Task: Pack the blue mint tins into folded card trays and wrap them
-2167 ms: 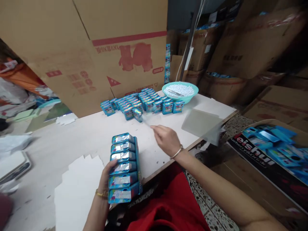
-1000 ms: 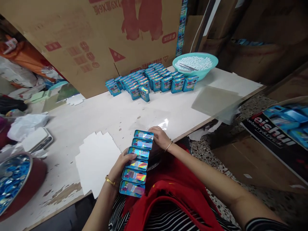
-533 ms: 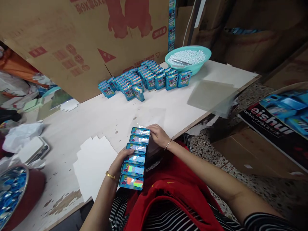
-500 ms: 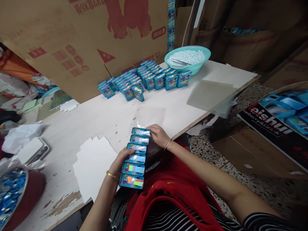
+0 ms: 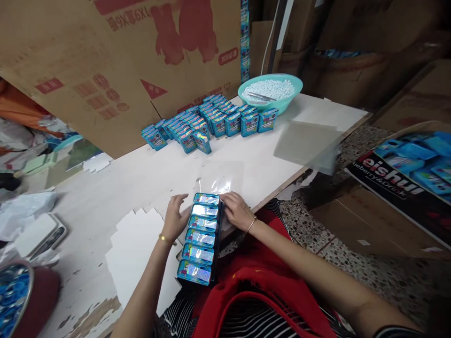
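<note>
A row of several blue tins (image 5: 201,238) with shiny lids lies at the table's front edge, running from my body toward the table. Beyond its far end spreads a clear plastic film (image 5: 223,182) with bright glare on it. My left hand (image 5: 175,217) is open at the left of the row, thumb and fingers apart, holding nothing. At the far right corner of the row, my right hand (image 5: 237,210) has its fingers bent together and appears to pinch the film's edge. Its fingertips are partly hidden. White card sheets (image 5: 136,256) lie fanned beneath my left forearm.
Packed blue boxes (image 5: 190,124) stand in rows before a large carton (image 5: 116,56). A turquoise basin (image 5: 282,104) holds white pellets and a metal tool. Clear sheets (image 5: 306,145) overhang the right edge. A red tub (image 5: 44,295) is left; a bag of tins (image 5: 394,185) is right.
My left hand has let go of the tins and moved up and slightly left, its fingers spreading. My right hand stays by the far corner, slightly lower. The camera view has shifted a little.
</note>
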`<state>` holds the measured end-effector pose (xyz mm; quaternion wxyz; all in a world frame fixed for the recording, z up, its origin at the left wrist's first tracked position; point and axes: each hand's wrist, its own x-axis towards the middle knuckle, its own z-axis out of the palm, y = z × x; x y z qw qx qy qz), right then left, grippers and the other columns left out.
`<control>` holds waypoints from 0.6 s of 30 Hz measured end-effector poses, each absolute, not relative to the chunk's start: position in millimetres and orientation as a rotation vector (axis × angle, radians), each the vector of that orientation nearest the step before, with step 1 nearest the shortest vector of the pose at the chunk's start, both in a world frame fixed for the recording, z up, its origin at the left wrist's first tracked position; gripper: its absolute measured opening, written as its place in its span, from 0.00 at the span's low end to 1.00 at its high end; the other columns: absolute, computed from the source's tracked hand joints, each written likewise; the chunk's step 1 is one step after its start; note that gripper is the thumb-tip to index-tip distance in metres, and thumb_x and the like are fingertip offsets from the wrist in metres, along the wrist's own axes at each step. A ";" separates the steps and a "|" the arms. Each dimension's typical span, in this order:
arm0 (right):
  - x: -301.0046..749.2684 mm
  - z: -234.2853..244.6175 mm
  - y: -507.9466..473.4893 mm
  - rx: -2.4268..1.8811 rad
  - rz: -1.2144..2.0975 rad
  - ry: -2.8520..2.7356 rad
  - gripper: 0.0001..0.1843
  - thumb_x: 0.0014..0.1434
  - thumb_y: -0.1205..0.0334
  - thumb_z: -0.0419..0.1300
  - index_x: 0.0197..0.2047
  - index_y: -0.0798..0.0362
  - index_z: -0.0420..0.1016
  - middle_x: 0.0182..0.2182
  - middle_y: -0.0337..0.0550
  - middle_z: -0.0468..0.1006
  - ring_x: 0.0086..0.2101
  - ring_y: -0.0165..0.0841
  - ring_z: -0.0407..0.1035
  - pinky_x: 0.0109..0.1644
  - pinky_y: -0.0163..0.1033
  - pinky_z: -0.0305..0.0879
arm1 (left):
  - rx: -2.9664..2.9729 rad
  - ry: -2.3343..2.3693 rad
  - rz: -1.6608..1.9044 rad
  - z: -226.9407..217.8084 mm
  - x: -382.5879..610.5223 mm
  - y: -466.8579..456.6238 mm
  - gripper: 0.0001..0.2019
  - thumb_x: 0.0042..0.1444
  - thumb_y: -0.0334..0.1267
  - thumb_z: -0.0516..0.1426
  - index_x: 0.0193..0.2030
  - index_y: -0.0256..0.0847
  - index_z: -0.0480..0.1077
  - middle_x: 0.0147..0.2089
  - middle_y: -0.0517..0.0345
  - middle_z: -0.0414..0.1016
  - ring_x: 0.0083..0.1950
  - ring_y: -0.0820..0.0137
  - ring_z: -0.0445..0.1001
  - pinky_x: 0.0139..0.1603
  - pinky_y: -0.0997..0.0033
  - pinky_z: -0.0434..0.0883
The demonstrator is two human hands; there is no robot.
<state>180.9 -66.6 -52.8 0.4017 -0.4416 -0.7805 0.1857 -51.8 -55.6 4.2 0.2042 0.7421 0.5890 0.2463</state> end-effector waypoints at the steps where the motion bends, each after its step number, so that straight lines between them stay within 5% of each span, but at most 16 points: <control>1: 180.5 -51.4 -67.6 -1.180 0.432 -1.964 0.17 0.56 0.73 0.49 0.47 0.56 0.69 0.42 0.51 0.73 0.44 0.39 0.63 0.51 0.46 0.60 | 2.186 1.640 0.652 -0.4 -48.6 -46.1 0.18 0.54 0.40 0.54 0.52 0.42 0.65 0.50 0.49 0.67 0.50 0.61 0.67 0.47 0.62 0.65; 6: 175.1 -35.2 -63.0 -1.428 0.276 -1.937 0.12 0.63 0.65 0.48 0.32 0.54 0.70 0.30 0.45 0.71 0.36 0.37 0.62 0.41 0.41 0.58 | 2.508 1.749 0.425 -9.6 -30.2 -18.3 0.07 0.56 0.34 0.51 0.38 0.42 0.69 0.39 0.51 0.70 0.41 0.62 0.68 0.40 0.64 0.62; 18: 175.8 -3.2 -58.2 -1.410 0.296 -1.921 0.09 0.60 0.66 0.51 0.33 0.54 0.71 0.32 0.43 0.73 0.35 0.32 0.65 0.40 0.35 0.58 | 2.094 1.756 0.507 0.3 -37.8 -22.3 0.10 0.48 0.39 0.52 0.20 0.40 0.64 0.21 0.61 0.68 0.25 0.73 0.65 0.28 0.74 0.57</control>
